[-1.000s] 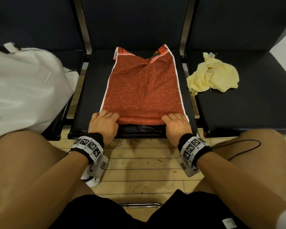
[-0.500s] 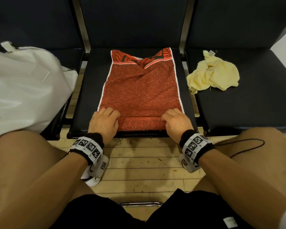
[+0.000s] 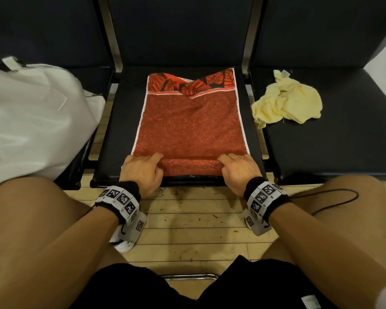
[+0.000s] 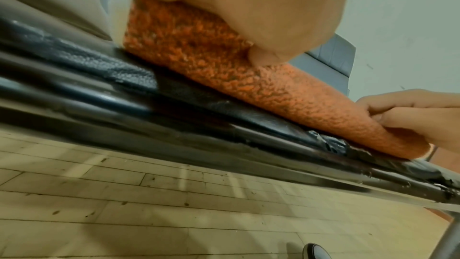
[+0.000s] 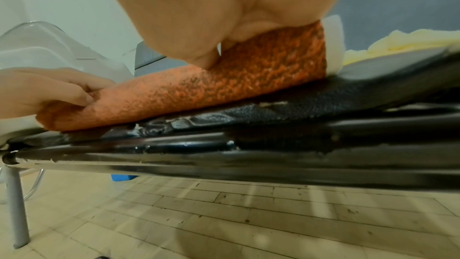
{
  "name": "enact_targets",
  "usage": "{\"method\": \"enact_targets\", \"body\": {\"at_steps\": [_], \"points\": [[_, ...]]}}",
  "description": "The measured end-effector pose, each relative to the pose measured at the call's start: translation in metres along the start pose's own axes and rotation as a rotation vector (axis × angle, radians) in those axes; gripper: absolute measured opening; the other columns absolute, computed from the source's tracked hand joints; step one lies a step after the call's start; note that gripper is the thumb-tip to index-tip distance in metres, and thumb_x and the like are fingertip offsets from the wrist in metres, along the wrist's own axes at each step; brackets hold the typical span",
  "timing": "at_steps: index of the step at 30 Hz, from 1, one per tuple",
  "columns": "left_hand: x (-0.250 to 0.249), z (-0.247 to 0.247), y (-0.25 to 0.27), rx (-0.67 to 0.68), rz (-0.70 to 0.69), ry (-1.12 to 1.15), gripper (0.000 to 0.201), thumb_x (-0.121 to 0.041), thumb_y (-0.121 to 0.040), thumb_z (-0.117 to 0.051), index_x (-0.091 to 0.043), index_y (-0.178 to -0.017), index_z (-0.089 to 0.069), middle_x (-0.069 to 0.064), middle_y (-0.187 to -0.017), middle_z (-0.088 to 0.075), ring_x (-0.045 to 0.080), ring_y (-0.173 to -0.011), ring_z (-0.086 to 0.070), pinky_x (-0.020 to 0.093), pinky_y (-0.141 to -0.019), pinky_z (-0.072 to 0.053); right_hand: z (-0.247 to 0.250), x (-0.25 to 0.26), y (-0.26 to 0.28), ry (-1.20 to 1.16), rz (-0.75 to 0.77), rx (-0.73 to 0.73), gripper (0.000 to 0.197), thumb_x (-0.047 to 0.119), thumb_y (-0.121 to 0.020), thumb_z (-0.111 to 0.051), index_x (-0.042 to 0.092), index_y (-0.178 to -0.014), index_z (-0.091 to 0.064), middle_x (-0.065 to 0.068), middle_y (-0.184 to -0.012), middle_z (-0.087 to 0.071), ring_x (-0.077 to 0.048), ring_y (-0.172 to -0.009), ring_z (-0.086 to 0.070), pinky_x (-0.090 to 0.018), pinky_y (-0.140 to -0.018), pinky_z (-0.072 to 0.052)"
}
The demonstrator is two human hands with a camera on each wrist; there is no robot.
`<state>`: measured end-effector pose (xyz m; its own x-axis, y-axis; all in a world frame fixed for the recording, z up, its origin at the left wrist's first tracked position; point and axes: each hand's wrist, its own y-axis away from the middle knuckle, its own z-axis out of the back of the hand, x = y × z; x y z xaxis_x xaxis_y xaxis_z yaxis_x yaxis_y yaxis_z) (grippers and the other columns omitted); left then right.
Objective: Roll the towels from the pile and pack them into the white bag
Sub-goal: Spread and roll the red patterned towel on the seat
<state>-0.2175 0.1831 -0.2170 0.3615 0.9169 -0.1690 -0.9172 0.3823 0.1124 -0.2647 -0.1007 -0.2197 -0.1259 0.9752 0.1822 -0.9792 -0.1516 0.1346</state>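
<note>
The red towel lies flat on the middle black seat, its near edge turned into a short roll at the seat's front. The left hand and right hand each grip one end of that roll with curled fingers. The white bag sits on the left seat, and a crumpled yellow towel on the right seat.

The white bag is cut off by the left edge of the head view. Both hands cover the two ends of the roll in the red towel, so their fingertips are hidden. In the wrist views, each palm fills the top of the frame.
</note>
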Motion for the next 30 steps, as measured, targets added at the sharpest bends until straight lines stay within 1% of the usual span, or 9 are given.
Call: {"method": "enact_targets", "body": {"at_steps": [3, 7, 11, 15, 18, 22, 26, 28, 30], "points": [[0.0, -0.002, 0.0, 0.017, 0.013, 0.021, 0.056, -0.036, -0.083, -0.033, -0.021, -0.135, -0.05, 0.003, -0.111, -0.069, 0.03, -0.091, -0.064, 0.042, -0.092, -0.041, -0.002, -0.001, 0.0, -0.115, -0.031, -0.056, 0.036, 0.018, -0.093, -0.047, 0.017, -0.128, -0.054, -0.004, -0.118, -0.061, -0.032, -0.097, -0.059, -0.042, -0.09, -0.044], [0.004, -0.009, -0.002, -0.135, 0.005, -0.03, 0.037, -0.031, -0.086, -0.057, -0.02, -0.121, -0.06, 0.003, -0.112, -0.061, 0.027, -0.104, -0.055, 0.047, -0.095, -0.036, -0.007, -0.002, -0.003, -0.011, 0.074, -0.215, 0.023, 0.002, -0.078, -0.063, 0.015, -0.096, -0.066, -0.003, -0.095, -0.064, -0.029, -0.087, -0.057, -0.042, -0.077, -0.046], [0.003, -0.009, -0.003, -0.196, -0.062, -0.033, 0.015, -0.016, -0.085, -0.063, -0.019, -0.1, -0.064, 0.002, -0.1, -0.062, 0.027, -0.094, -0.055, 0.044, -0.081, -0.038, -0.009, 0.004, 0.001, -0.019, 0.156, -0.22, 0.016, 0.006, -0.071, -0.051, 0.013, -0.076, -0.065, -0.001, -0.084, -0.063, -0.026, -0.081, -0.053, -0.039, -0.068, -0.048], [0.0, -0.01, 0.001, -0.121, -0.06, -0.046, 0.023, -0.035, -0.091, -0.054, -0.021, -0.105, -0.065, -0.001, -0.105, -0.065, 0.025, -0.097, -0.056, 0.044, -0.086, -0.041, -0.01, 0.006, 0.007, -0.016, 0.12, -0.116, 0.027, 0.031, -0.075, -0.051, 0.017, -0.095, -0.064, 0.001, -0.096, -0.062, -0.023, -0.091, -0.052, -0.038, -0.079, -0.044], [-0.002, -0.011, 0.005, -0.085, -0.068, -0.062, 0.047, -0.055, -0.08, -0.052, -0.023, -0.112, -0.065, -0.004, -0.113, -0.063, 0.024, -0.107, -0.054, 0.046, -0.094, -0.039, -0.012, 0.001, 0.005, -0.005, 0.086, -0.084, 0.033, 0.019, -0.072, -0.06, 0.016, -0.105, -0.064, -0.001, -0.102, -0.064, -0.026, -0.096, -0.054, -0.04, -0.083, -0.043], [0.0, -0.01, 0.001, -0.11, -0.058, -0.028, 0.041, -0.035, -0.08, -0.05, -0.019, -0.114, -0.067, -0.001, -0.111, -0.068, 0.025, -0.111, -0.054, 0.044, -0.095, -0.038, -0.006, -0.002, 0.001, -0.027, 0.042, -0.042, 0.042, 0.02, -0.081, -0.044, 0.015, -0.118, -0.063, -0.004, -0.111, -0.066, -0.029, -0.103, -0.056, -0.042, -0.092, -0.041], [-0.001, -0.004, 0.0, -0.117, -0.01, -0.041, 0.045, -0.033, -0.082, -0.034, -0.019, -0.113, -0.063, -0.001, -0.088, -0.069, 0.025, -0.084, -0.06, 0.041, -0.088, -0.037, 0.0, 0.0, 0.002, -0.075, 0.041, -0.026, 0.061, 0.032, -0.08, -0.021, 0.017, -0.121, -0.063, -0.004, -0.112, -0.067, -0.028, -0.101, -0.06, -0.042, -0.094, -0.04], [-0.002, -0.002, 0.002, -0.063, 0.028, -0.046, 0.045, -0.035, -0.082, -0.031, -0.021, -0.118, -0.054, -0.008, -0.067, -0.057, 0.022, -0.066, -0.053, 0.04, -0.085, -0.034, -0.001, 0.001, 0.004, -0.139, 0.002, -0.017, 0.055, 0.031, -0.082, -0.026, 0.018, -0.122, -0.062, -0.003, -0.113, -0.065, -0.029, -0.097, -0.061, -0.041, -0.091, -0.044], [-0.001, -0.005, 0.004, -0.031, 0.045, -0.035, 0.048, -0.036, -0.083, -0.03, -0.022, -0.125, -0.049, -0.008, -0.066, -0.056, 0.02, -0.063, -0.052, 0.04, -0.086, -0.035, -0.003, -0.001, 0.005, -0.194, -0.046, -0.05, 0.044, 0.029, -0.084, -0.039, 0.02, -0.123, -0.059, -0.002, -0.116, -0.063, -0.028, -0.095, -0.061, -0.041, -0.087, -0.049]]}}
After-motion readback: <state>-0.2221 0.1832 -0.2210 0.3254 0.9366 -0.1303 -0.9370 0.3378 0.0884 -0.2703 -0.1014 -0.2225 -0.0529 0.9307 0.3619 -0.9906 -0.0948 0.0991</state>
